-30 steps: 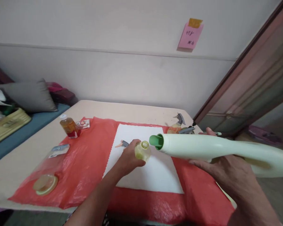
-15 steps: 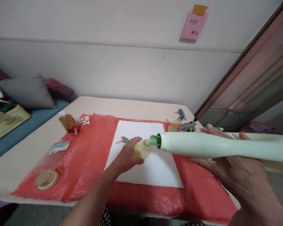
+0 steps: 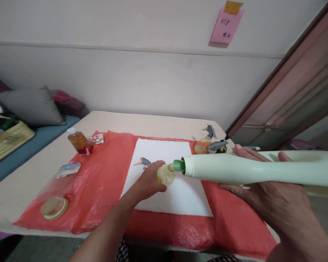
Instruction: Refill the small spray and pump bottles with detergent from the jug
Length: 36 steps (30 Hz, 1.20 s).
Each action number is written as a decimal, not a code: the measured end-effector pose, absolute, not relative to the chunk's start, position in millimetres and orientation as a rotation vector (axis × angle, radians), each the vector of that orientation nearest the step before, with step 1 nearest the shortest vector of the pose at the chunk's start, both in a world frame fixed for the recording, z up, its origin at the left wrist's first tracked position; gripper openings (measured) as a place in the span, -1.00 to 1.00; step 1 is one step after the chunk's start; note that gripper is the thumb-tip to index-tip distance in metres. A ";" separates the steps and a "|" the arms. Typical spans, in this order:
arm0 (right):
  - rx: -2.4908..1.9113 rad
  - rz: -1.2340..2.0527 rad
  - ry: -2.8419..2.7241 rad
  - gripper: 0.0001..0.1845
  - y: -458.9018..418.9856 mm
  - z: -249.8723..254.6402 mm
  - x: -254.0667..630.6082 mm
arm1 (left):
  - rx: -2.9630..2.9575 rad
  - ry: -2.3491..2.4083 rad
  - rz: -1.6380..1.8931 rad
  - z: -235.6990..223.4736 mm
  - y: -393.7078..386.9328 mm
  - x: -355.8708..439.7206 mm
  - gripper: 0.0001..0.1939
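My left hand (image 3: 150, 180) is wrapped round a small clear bottle (image 3: 166, 174) of yellowish liquid that stands on a white sheet (image 3: 166, 196). Its mouth is uncapped. My right hand (image 3: 270, 193) grips a big pale green jug (image 3: 257, 169), held almost level. The jug's green spout (image 3: 179, 165) touches the small bottle's mouth. A grey and orange spray head (image 3: 142, 162) lies on the sheet just behind my left hand.
A red plastic sheet (image 3: 98, 185) covers the beige table (image 3: 158, 122). On the left stand an amber bottle (image 3: 78, 142), a small packet (image 3: 68, 169) and a round lid (image 3: 54, 207). Spray bottles (image 3: 207, 142) stand at the back right. Cushions (image 3: 32, 107) lie further left.
The jug's spout has come down and left from beside the small bottle until it meets its mouth. My left hand has kept its hold on the bottle.
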State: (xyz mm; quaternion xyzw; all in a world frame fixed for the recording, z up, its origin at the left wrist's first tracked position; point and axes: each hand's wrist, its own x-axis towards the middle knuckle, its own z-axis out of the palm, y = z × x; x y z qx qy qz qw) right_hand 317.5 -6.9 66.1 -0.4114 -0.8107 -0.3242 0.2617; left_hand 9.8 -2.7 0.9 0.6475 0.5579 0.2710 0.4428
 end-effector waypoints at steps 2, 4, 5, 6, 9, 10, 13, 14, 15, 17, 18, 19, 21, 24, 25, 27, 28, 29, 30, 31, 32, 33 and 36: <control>-1.121 -0.867 -2.195 -0.19 -7.5 65.9 317.6 | 1.609 1.375 0.670 1.3 -3.2 10.1 -0.25; -1.143 -0.835 -2.198 -0.19 -8.6 65.6 317.6 | 1.608 1.365 0.670 2.1 -3.8 10.3 -0.29; -1.149 -0.825 -2.199 -0.18 -9.4 65.5 317.5 | 1.610 1.359 0.671 2.5 -4.1 10.5 -0.32; -1.152 -0.819 -2.203 -0.18 -10.1 65.6 317.4 | 1.615 1.353 0.673 2.7 -4.2 10.5 -0.34; -1.140 -0.828 -2.219 -0.20 -11.7 66.4 316.7 | 1.625 1.338 0.679 1.6 -3.9 10.3 -0.37; -1.134 -0.837 -2.224 -0.21 -11.9 66.8 316.4 | 1.623 1.337 0.680 0.8 -3.7 10.2 -0.35; -1.129 -0.858 -2.231 -0.24 -12.1 68.4 314.9 | 1.620 1.343 0.680 -2.0 -3.0 9.8 -0.30; -1.134 -0.863 -2.233 -0.26 -12.2 69.0 314.2 | 1.625 1.343 0.679 -2.6 -2.9 9.7 -0.30; -1.145 -0.860 -2.242 -0.28 -12.4 69.7 313.6 | 1.631 1.341 0.676 -3.0 -2.9 9.8 -0.31; -1.173 -0.835 -2.248 -0.31 -12.8 70.7 312.6 | 1.636 1.335 0.667 -3.4 -2.7 9.9 -0.31; -1.184 -0.815 -2.247 -0.31 -13.1 71.1 312.4 | 1.634 1.335 0.663 -3.4 -2.6 10.0 -0.30; -1.190 -0.797 -2.245 -0.32 -13.2 71.2 312.3 | 1.632 1.337 0.659 -3.5 -2.4 10.1 -0.28; -1.176 -0.797 -2.247 -0.35 -13.4 71.2 312.6 | 1.629 1.340 0.658 -3.8 -1.8 10.2 -0.26; -1.165 -0.822 -2.264 -0.40 -13.4 70.6 312.9 | 1.634 1.338 0.666 -4.3 -1.3 10.4 -0.26; -1.169 -0.821 -2.262 -0.38 -13.5 70.4 312.9 | 1.637 1.335 0.666 -4.3 -1.2 10.5 -0.27; -1.182 -0.796 -2.261 -0.34 -13.7 70.3 312.5 | 1.639 1.330 0.663 -4.2 -1.2 10.6 -0.29; -1.185 -0.786 -2.258 -0.33 -13.9 70.4 312.2 | 1.639 1.327 0.664 -4.1 -1.2 10.5 -0.30; -1.190 -0.776 -2.263 -0.32 -14.1 70.8 311.8 | 1.639 1.323 0.665 -4.2 -1.1 10.4 -0.30; -1.188 -0.771 -2.264 -0.33 -14.3 71.2 311.4 | 1.640 1.321 0.668 -4.4 -1.0 10.3 -0.31; -1.180 -0.771 -2.262 -0.33 -14.6 71.7 311.0 | 1.643 1.320 0.669 -4.6 -0.9 10.2 -0.32; -1.177 -0.769 -2.263 -0.34 -14.8 72.2 310.7 | 1.648 1.322 0.670 -4.8 -0.8 10.0 -0.32; -1.172 -0.770 -2.263 -0.35 -15.0 72.7 310.3 | 1.651 1.323 0.668 -5.0 -0.6 9.9 -0.33; -1.178 -0.777 -2.272 -0.35 -15.4 73.2 309.7 | 1.648 1.334 0.658 -4.9 -0.3 9.9 -0.32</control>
